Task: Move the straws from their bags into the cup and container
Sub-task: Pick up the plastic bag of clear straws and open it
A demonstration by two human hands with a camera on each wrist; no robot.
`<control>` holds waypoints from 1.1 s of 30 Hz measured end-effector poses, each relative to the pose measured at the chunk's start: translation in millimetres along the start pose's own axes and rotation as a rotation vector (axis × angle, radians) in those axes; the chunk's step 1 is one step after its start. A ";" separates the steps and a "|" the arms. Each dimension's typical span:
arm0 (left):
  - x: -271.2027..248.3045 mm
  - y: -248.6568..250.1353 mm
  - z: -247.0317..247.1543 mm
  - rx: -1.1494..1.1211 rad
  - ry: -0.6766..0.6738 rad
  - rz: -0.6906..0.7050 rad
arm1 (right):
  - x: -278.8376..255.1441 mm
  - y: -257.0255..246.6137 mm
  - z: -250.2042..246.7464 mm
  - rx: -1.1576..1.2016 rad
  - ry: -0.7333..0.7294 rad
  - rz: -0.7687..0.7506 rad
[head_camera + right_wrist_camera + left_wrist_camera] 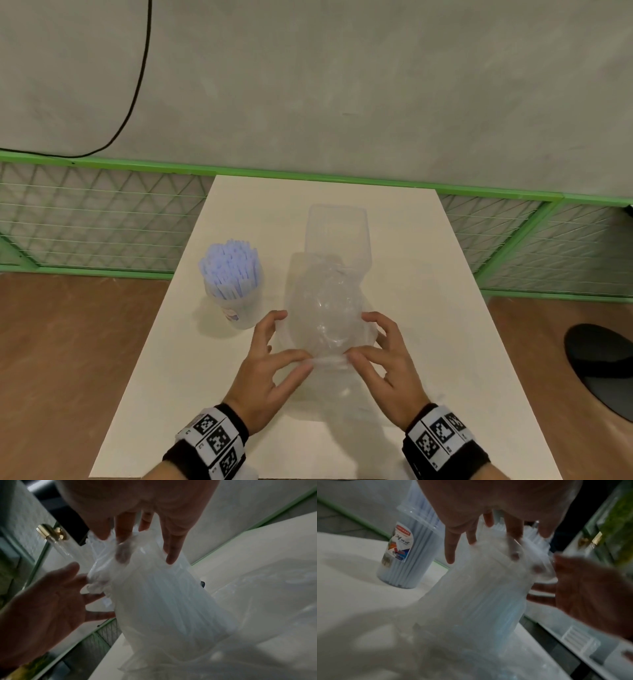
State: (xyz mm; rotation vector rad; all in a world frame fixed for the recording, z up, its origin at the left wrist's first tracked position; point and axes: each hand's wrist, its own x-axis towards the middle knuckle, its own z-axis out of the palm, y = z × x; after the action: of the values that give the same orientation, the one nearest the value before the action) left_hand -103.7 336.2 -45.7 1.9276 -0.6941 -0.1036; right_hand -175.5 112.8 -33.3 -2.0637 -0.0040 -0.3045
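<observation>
Looking through the head view, I see my left hand (270,370) and right hand (383,363) each pinching the near edge of a clear bag (325,308) standing upright on the tabletop (428,308). The cup (233,284), to its left, already holds blue straws; the container (337,233) sits just behind the bag.

From the left wrist, my fingers (450,550) curl over the bag's mouth, with pale straws (488,601) packed upright inside.

From the right wrist, the film (130,555) crumples under my fingertips (171,558). I judge it thin, soft and slippery, the straws light but loose, likely to spill. I would grip the bundle through the bag at mid-height, not by the film alone.
</observation>
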 end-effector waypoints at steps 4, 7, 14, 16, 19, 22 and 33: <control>12.0 5.3 -6.4 -0.046 0.153 -0.095 | 3.0 -1.7 1.5 0.111 0.114 0.167; 21.1 4.1 -14.4 -0.041 0.060 -0.184 | 6.0 -3.5 -2.5 0.163 0.108 0.263; 32.5 -14.2 -17.7 0.069 -0.231 -0.327 | 9.1 14.3 -1.4 0.020 -0.024 0.313; 33.7 -20.7 -17.4 0.111 -0.265 -0.372 | 9.7 20.2 -0.3 -0.012 -0.053 0.337; 38.6 -27.7 -20.4 0.168 -0.333 -0.435 | 15.8 26.1 -1.8 -0.101 -0.098 0.380; 49.2 -28.0 -24.5 0.264 -0.428 -0.450 | 28.3 29.5 -10.8 -0.200 -0.198 0.363; 39.4 -16.7 3.8 -0.064 -0.318 -0.318 | 52.0 5.4 1.4 -0.055 -0.373 0.301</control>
State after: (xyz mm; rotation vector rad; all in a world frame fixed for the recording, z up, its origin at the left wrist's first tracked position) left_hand -65.4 317.9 -52.7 1.9653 -0.5759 -0.6342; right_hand -124.2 104.9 -27.3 -2.1117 0.0883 0.2687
